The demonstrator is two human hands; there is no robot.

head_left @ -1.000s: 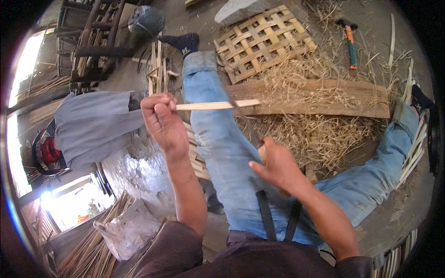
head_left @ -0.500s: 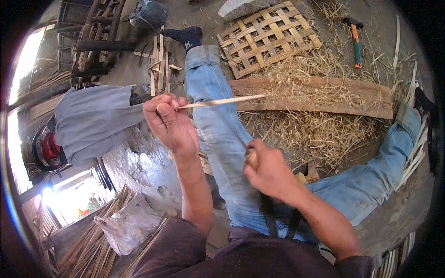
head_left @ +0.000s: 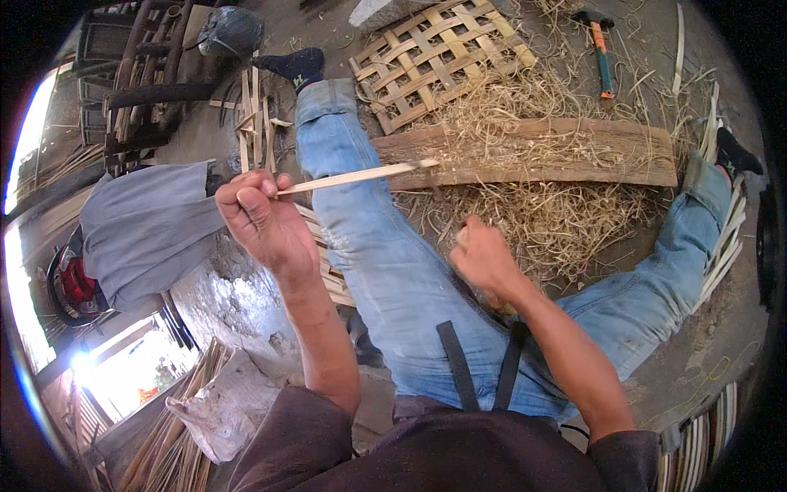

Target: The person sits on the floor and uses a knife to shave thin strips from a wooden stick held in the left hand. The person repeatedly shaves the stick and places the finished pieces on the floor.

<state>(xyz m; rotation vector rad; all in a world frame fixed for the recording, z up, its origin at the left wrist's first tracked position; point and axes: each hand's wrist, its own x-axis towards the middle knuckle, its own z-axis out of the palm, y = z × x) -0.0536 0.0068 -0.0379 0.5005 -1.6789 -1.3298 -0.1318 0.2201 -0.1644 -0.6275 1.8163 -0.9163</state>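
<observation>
A dusty concrete floor is spreading under the seated person, littered with pale, curly bamboo shavings that are piling against a rough, weathered wooden plank. Beyond the plank, an open-weave lattice mat of flat bamboo strips is lying beside a hammer with an orange-and-teal handle. The left hand is pinching a thin, flat, pale bamboo strip between thumb and fingers, holding it level above the left thigh in faded blue jeans, its far tip reaching the plank's end. The right hand is curling into a fist over the right thigh; it seems to be gripping something small, though that is hidden. A crumpled grey cloth is lying to the left.
</observation>
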